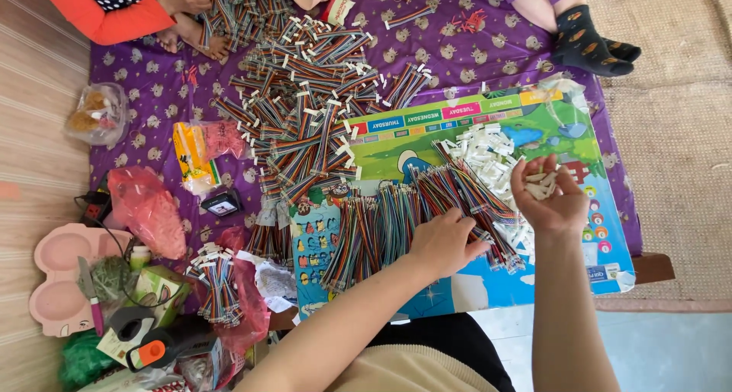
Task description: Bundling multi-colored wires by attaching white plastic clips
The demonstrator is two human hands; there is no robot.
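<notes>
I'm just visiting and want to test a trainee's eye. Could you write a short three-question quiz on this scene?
1. True or false: the right hand holds small white connectors.
2. What does the left hand rest on? A) a pink bag B) rainbow ribbon cables C) a knife
3. What colour is the patterned cloth under the big cable pile?

Key: 1 true; 2 B; 3 purple.
</notes>
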